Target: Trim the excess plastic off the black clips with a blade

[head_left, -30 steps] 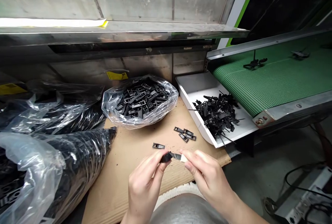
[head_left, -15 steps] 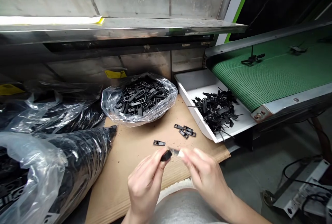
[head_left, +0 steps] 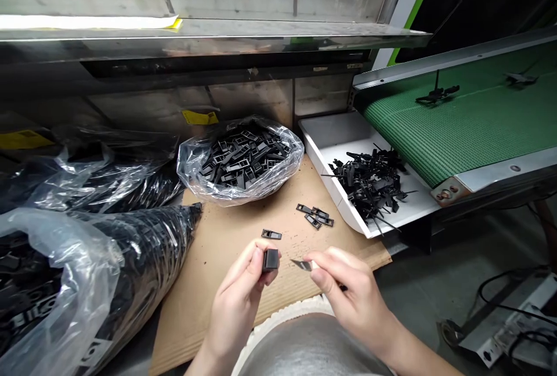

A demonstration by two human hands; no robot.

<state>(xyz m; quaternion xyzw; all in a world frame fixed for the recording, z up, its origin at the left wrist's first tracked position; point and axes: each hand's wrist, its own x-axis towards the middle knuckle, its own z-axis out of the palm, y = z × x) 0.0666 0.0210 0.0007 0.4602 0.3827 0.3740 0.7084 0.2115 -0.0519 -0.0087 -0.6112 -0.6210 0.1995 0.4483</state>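
Note:
Pinched in my left hand (head_left: 243,286) is a small black plastic part (head_left: 270,260), its blocky end turned up toward me. My right hand (head_left: 350,286) grips a small knife (head_left: 301,264) whose pointed blade aims left at the part, with a gap between them. Most of the knife's handle is hidden by my fingers. Just beyond my left hand one loose black clip-like part (head_left: 271,234) lies on the cardboard (head_left: 230,248). Several more of these clips (head_left: 314,216) sit in a small group farther right.
A clear plastic bag (head_left: 241,193) full of black clips stands at the back. Large filled bags (head_left: 143,260) crowd the left. On the right, a white tray (head_left: 324,176) holds a tangle of black parts (head_left: 374,181) below a green conveyor belt (head_left: 470,120). A metal shelf (head_left: 261,42) crosses above.
The knife blade has moved away from the black part, and my hands are farther apart. My left hand has turned the part so its end faces up more.

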